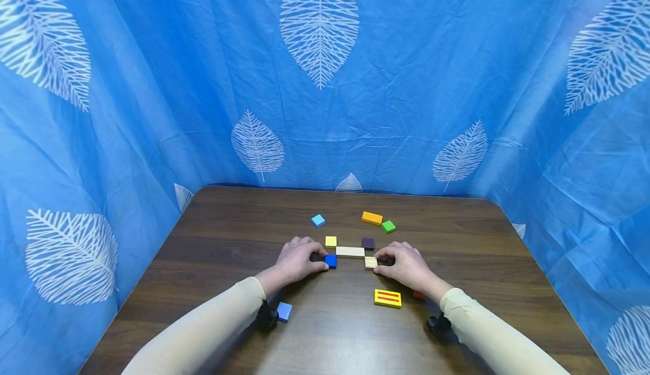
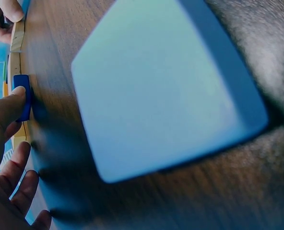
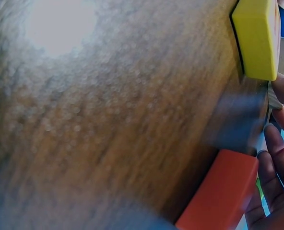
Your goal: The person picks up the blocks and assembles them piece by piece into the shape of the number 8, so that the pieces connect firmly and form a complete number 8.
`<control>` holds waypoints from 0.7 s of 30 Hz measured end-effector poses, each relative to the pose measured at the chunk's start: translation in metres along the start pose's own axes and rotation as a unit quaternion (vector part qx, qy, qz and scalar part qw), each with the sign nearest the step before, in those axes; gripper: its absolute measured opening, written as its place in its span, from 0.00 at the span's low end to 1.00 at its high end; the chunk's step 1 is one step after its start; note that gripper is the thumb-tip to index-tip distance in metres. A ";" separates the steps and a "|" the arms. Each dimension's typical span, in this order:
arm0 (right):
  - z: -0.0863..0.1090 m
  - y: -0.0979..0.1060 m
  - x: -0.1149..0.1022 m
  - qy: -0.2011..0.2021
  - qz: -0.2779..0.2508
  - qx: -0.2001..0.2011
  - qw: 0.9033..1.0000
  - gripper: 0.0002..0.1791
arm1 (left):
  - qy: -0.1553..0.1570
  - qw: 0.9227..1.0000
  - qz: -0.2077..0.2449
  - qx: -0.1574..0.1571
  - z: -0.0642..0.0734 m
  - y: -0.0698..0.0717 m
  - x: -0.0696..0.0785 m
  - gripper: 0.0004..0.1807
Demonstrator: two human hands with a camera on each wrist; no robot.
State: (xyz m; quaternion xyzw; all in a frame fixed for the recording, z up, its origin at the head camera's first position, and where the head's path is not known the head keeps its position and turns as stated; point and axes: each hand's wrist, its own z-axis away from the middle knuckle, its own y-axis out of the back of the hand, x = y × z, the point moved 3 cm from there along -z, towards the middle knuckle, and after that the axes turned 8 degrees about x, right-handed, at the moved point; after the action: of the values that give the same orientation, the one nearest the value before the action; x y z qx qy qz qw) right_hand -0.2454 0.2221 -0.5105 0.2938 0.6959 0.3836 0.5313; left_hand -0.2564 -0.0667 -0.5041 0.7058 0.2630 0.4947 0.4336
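Between thumb and forefinger, my left hand [image 1: 297, 259] pinches a dark blue block [image 1: 331, 261]; the left wrist view shows the thumb on that blue block [image 2: 22, 98]. My right hand [image 1: 406, 265] pinches a small pale wooden block [image 1: 370, 263] with a striped top. A long cream block [image 1: 350, 252] lies crosswise between them, and both held blocks sit at its near corners. At its far corners are a yellow square block [image 1: 330, 242] on the left and a dark purple block [image 1: 368, 243] on the right.
Beyond lie a light blue block [image 1: 317, 220], an orange block [image 1: 372, 217] and a green block [image 1: 388, 226]. Nearer are a red-striped yellow block [image 1: 387, 298], a red block [image 3: 221, 191] partly under the right wrist, and a periwinkle block [image 1: 284, 312] beside the left wrist. A blue curtain [image 1: 406, 155] surrounds the table.
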 end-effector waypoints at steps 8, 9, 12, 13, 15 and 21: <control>0.001 0.001 -0.001 0.004 0.001 -0.001 1.000 0.16 | 0.000 1.000 -0.001 0.000 0.000 0.000 0.000 0.14; 0.001 0.001 0.000 0.005 0.001 -0.001 1.000 0.16 | 0.000 1.000 -0.002 -0.001 0.000 0.000 0.000 0.14; 0.001 0.002 0.001 0.009 -0.001 -0.004 1.000 0.18 | -0.001 1.000 -0.004 -0.001 0.001 0.000 0.001 0.14; 0.001 0.003 0.002 0.011 -0.001 -0.005 1.000 0.18 | -0.001 1.000 -0.005 -0.002 0.001 0.000 0.001 0.14; 0.002 0.005 0.004 0.008 -0.005 -0.008 1.000 0.19 | -0.001 1.000 -0.006 -0.003 0.001 0.000 0.001 0.14; 0.007 0.013 0.011 -0.019 -0.032 -0.030 0.999 0.20 | -0.001 1.000 -0.005 -0.003 0.001 0.000 0.001 0.14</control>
State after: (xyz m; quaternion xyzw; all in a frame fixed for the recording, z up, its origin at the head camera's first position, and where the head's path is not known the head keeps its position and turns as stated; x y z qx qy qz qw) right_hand -0.2415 0.2401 -0.5059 0.2628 0.6831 0.3814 0.5647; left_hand -0.2552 -0.0661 -0.5036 0.7038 0.2650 0.4921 0.4384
